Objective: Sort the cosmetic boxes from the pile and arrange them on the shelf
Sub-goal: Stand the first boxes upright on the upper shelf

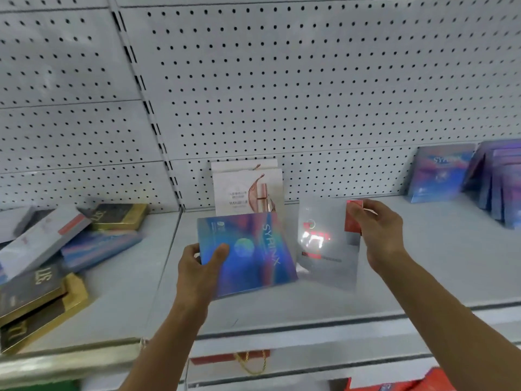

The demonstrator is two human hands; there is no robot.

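The white shelf [423, 249] carries a loose pile of boxes [56, 249] at its left and upright blue boxes [479, 179] at its right. Above its middle, the left hand [197, 269] grips an iridescent blue box [248, 249], thumb across its face, while the right hand [377, 230] pinches a silver-and-red box [327, 244] by its top corner.

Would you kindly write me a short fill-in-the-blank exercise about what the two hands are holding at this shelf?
1. The left hand holds the iridescent blue box printed with the word ____.
2. The right hand pinches the silver box at its ____ corner patch.
3. The white boxes stand against the ____ back panel.

Missing words: SYRINX; red; perforated
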